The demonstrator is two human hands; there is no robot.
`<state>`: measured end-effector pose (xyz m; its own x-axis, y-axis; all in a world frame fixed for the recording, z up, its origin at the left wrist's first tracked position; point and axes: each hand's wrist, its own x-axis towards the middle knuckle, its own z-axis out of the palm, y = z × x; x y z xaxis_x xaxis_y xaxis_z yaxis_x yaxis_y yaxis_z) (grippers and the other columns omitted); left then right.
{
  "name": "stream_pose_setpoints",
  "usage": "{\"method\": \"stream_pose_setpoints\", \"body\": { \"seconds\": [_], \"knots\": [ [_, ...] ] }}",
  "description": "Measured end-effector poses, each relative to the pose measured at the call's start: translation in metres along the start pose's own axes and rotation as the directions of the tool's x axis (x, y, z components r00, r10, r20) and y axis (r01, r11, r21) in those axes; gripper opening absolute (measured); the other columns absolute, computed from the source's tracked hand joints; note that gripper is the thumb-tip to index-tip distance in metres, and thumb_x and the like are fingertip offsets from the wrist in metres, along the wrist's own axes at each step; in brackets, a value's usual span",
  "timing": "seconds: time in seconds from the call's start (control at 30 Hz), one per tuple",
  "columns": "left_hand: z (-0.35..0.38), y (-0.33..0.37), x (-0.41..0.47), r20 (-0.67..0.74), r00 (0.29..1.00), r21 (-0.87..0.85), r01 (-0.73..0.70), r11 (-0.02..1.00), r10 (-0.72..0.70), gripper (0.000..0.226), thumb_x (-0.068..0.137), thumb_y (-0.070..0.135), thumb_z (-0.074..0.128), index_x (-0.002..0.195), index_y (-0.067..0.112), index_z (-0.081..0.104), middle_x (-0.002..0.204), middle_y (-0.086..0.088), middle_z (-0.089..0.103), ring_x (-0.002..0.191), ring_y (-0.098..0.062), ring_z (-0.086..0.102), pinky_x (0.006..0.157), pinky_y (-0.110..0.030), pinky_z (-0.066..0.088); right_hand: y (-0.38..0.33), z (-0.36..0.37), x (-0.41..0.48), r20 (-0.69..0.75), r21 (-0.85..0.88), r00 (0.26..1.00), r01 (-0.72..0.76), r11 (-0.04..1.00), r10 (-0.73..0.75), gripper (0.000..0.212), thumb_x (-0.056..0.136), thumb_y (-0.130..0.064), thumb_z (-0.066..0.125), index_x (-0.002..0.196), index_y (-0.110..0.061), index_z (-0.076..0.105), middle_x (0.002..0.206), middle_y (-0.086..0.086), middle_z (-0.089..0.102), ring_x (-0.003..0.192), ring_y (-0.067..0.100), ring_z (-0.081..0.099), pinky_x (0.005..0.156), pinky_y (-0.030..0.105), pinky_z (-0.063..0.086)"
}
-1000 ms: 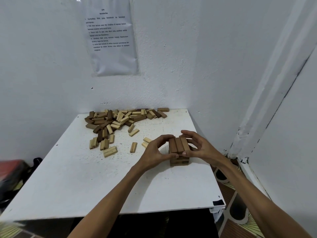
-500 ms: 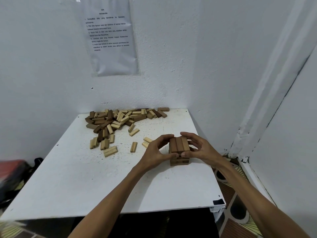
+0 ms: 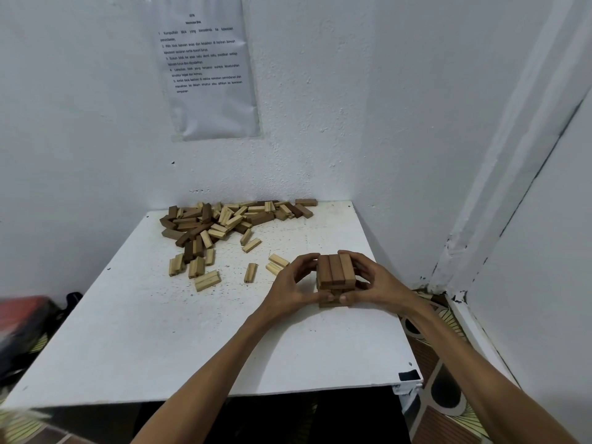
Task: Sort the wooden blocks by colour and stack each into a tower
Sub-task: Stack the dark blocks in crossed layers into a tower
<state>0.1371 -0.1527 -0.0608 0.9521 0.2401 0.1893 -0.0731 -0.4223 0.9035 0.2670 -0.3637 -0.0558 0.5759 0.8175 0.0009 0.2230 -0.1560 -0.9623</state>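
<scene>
Partly hidden, the small tower [image 3: 336,273] of dark brown blocks stood near the right edge of the white counter [image 3: 160,331], its lower layers covered by both hands so that their count could not be made out. The left hand [image 3: 290,291] curled round its left side and the right hand [image 3: 373,283] round its right, fingers [image 3: 306,259] bent over the top corners and thumbs meeting low at the front; both gripped the tower. Only the top layer showed plainly: three smooth rectangular bars lying side by side, long edges touching, running away from the person. At the far end of the counter, against the wall [image 3: 352,107], lay a loose pile [image 3: 221,221] of mixed dark and pale wooden blocks, some overlapping so that many were half buried. A few pale blocks [image 3: 208,280] lay scattered singly or in pairs between the pile and the tower. The counter's surface was speckled with small dark flecks. A glossy sheet [image 3: 209,68] hung on the rough white wall; its numbered lines of print were too small and blurred to read. At the left edge a red and black shape [image 3: 22,318] was blurred and cut off.
</scene>
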Motion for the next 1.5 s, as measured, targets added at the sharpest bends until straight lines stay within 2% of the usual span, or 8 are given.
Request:
{"method": "stream_pose_setpoints", "body": {
  "seconds": [0.43,0.63,0.8,1.13,1.23,1.33,1.4,1.5],
  "knots": [
    [0.003,0.0,-0.003,-0.044,0.999,-0.009,-0.012,1.0,0.011,0.067,0.075,0.019,0.093,0.133,0.022,0.062,0.129,0.01,0.069,0.124,-0.009,0.062,0.111,-0.039,0.049,0.004,-0.002,0.004,-0.017,-0.005,1.0,0.012,1.0,-0.012,0.075,0.075,-0.009,0.091,0.139,-0.024,0.055,0.135,-0.003,0.065,0.133,0.014,0.056,0.111,0.043,0.049],
    [0.004,0.001,-0.003,-0.022,1.0,0.001,0.005,1.0,-0.005,0.072,0.076,0.023,0.093,0.138,0.03,0.058,0.134,0.017,0.065,0.13,-0.004,0.058,0.113,-0.029,0.045,0.002,-0.004,0.003,0.008,0.001,1.0,-0.011,1.0,0.011,0.083,0.076,-0.011,0.091,0.146,-0.029,0.05,0.14,-0.008,0.061,0.137,0.01,0.052,0.111,0.039,0.048],
    [0.003,0.001,0.0,-0.02,1.0,0.017,0.009,1.0,-0.009,0.066,0.079,0.02,0.09,0.137,0.023,0.06,0.133,0.01,0.068,0.127,-0.008,0.061,0.113,-0.039,0.048,0.003,-0.006,0.002,0.0,0.015,1.0,-0.015,1.0,0.015,0.075,0.078,-0.021,0.091,0.143,-0.027,0.054,0.142,-0.004,0.062,0.137,0.015,0.054,0.117,0.052,0.04],
    [0.004,0.0,0.002,-0.006,0.998,-0.05,0.056,0.997,-0.056,0.065,0.077,0.019,0.091,0.135,0.022,0.062,0.131,0.005,0.07,0.127,-0.016,0.063,0.112,-0.048,0.048,-0.003,-0.005,0.001,0.021,0.02,0.999,-0.029,0.999,0.029,0.073,0.08,-0.015,0.088,0.144,-0.024,0.053,0.141,-0.005,0.063,0.134,0.014,0.056,0.118,0.05,0.04],
    [0.005,0.001,0.0,0.009,0.995,-0.11,0.103,0.989,-0.103,0.074,0.079,0.04,0.087,0.144,0.028,0.055,0.141,0.009,0.063,0.134,-0.011,0.057,0.117,-0.044,0.044,-0.005,-0.002,-0.002,0.01,0.049,0.999,-0.04,0.998,0.039,0.085,0.077,-0.039,0.089,0.149,-0.032,0.045,0.146,-0.014,0.057,0.14,0.005,0.048,0.12,0.042,0.038],
    [0.012,0.012,-0.001,-0.04,0.989,-0.212,0.134,0.968,-0.145,0.071,0.092,0.068,0.052,0.151,0.028,0.048,0.149,0.011,0.057,0.14,-0.007,0.05,0.121,-0.039,0.035,-0.01,0.012,-0.001,-0.094,0.071,0.995,-0.03,0.997,0.037,0.084,0.082,-0.079,0.062,0.151,-0.035,0.043,0.15,-0.02,0.051,0.143,-0.001,0.042,0.122,0.037,0.031],
    [0.021,0.02,0.001,-0.1,0.975,-0.31,0.16,0.937,-0.199,0.081,0.091,0.08,0.033,0.153,0.03,0.045,0.153,0.015,0.052,0.144,-0.001,0.043,0.123,-0.033,0.026,-0.012,0.027,0.003,-0.238,0.192,0.969,-0.017,0.981,0.063,0.079,0.086,-0.086,0.041,0.146,-0.036,0.05,0.149,-0.02,0.054,0.142,-0.003,0.042,0.126,0.038,0.026],
    [0.041,0.035,0.004,-0.159,0.932,-0.456,0.223,0.861,-0.326,0.097,0.081,0.094,0.026,0.156,0.034,0.04,0.16,0.018,0.041,0.148,0.002,0.033,0.123,-0.031,0.018,-0.012,0.049,0.009,-0.386,0.39,0.906,-0.01,0.921,0.174,0.09,0.083,-0.09,0.03,0.146,-0.031,0.053,0.146,-0.019,0.057,0.14,-0.002,0.044,0.127,0.041,0.023]
  ]
}}
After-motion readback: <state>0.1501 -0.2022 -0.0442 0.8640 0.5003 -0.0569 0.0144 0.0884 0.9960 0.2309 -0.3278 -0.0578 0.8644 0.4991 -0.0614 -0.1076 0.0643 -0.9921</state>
